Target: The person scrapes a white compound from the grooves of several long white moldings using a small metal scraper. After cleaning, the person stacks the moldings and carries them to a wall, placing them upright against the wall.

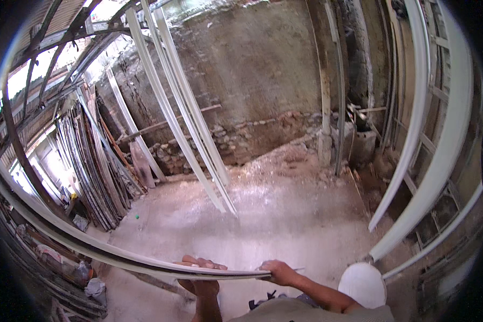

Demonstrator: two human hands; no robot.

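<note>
A long, narrow, pale board [118,254] with a dark line along its side runs from the far left edge to a spot in front of my body. Near its right end, my left hand [201,284] supports it from below, with fingertips showing over the upper edge. The very end of the board is pinched in my right hand [278,272], whose fingers are partly hidden. A thin dark point sticks out just beyond that hand; I cannot make out what it is.
A round white bucket or lid [363,285] is beside my right forearm. Long white boards lean in the middle [185,112] and at the right [440,155]. Weathered poles [86,166] stand at left, above a pile of timber and bags [95,290]. A rough wall [252,70] closes the back.
</note>
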